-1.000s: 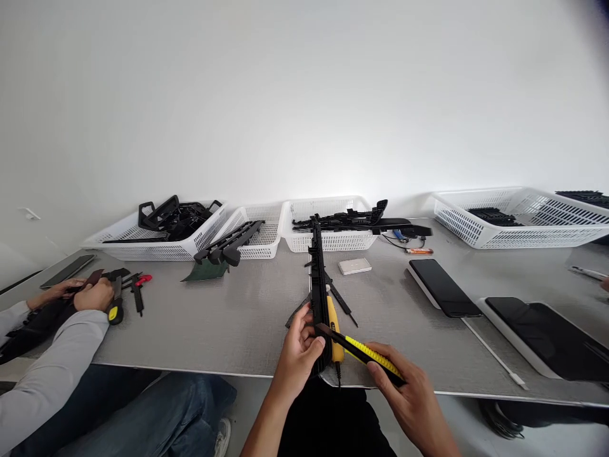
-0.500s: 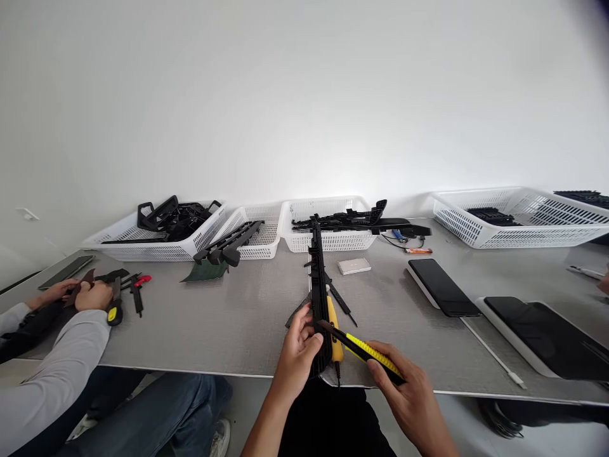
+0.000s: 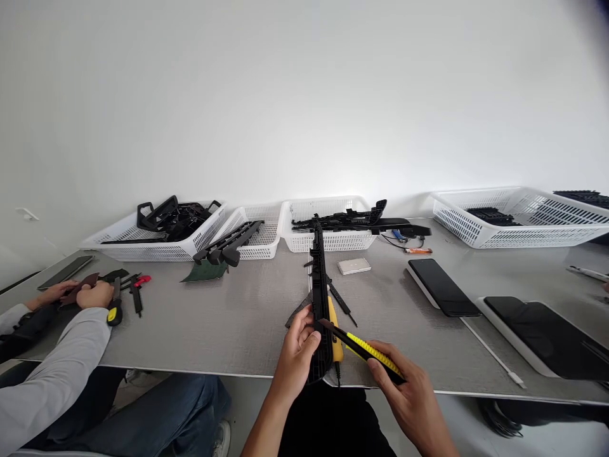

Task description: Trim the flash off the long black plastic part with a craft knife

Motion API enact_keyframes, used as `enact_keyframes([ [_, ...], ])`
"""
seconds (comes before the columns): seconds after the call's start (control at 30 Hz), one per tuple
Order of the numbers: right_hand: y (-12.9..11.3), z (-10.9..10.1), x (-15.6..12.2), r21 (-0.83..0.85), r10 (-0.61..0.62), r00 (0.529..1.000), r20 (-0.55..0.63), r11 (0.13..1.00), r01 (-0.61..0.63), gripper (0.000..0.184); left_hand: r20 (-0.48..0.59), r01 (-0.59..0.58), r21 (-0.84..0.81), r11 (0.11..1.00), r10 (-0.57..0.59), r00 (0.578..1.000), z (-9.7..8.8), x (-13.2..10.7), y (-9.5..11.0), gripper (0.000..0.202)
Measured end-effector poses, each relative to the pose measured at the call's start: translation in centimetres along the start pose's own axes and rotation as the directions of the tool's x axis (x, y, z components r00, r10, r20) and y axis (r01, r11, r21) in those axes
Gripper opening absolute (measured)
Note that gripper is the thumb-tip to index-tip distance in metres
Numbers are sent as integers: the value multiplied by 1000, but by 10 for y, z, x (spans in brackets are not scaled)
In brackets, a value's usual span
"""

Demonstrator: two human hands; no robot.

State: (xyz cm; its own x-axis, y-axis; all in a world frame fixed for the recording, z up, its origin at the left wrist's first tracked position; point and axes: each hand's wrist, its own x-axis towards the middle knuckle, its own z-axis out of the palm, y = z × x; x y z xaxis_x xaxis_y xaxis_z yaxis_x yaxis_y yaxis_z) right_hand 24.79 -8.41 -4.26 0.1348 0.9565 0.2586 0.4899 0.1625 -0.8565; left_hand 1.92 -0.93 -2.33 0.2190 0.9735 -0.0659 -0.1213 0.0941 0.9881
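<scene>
My left hand (image 3: 295, 355) is closed around the near end of a long black plastic strip (image 3: 319, 279) that reaches away across the grey table (image 3: 238, 317). My right hand (image 3: 409, 400) grips a yellow and black utility knife (image 3: 366, 350), its tip against the strip beside my left thumb. A yellow-handled tool (image 3: 335, 336) lies on the table under the strip.
White baskets (image 3: 157, 244) (image 3: 328, 238) (image 3: 518, 222) of black plastic parts line the wall. Phones and tablets (image 3: 442, 289) (image 3: 547, 336) lie at the right. A co-worker's hands (image 3: 90, 295) hold a dark part at the left, beside hand tools (image 3: 117, 308).
My hands and the strip have barely shifted; the knife tip stays at the strip. The co-worker at the left has drawn the arms slightly back.
</scene>
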Motion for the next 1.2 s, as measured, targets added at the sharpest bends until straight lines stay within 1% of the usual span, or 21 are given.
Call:
enact_keyframes([
  [0.2,0,0,-1,-3,-10,1000,10,1000,10,40,8,-5,-17,1000,6,1000,1,1,2,70],
  [0.4,-3,-1,0,16,-20,1000,-19,1000,21,40,5,-14,-14,1000,14,1000,0,1,-1,70],
  [0.73,-5,-1,2,3,6,1000,10,1000,-6,42,11,-12,-34,999,13,1000,1,0,1,70],
  [0.83,-4,0,1,13,16,1000,-9,1000,-16,43,6,-18,-30,999,18,1000,1,1,-1,71],
  [1.03,1,2,-2,9,33,999,1,999,-33,42,14,-6,-13,1000,6,1000,2,-1,2,72],
  [1.2,0,3,0,14,25,999,-39,1000,-25,43,8,7,8,1000,-7,1000,2,-2,5,76],
])
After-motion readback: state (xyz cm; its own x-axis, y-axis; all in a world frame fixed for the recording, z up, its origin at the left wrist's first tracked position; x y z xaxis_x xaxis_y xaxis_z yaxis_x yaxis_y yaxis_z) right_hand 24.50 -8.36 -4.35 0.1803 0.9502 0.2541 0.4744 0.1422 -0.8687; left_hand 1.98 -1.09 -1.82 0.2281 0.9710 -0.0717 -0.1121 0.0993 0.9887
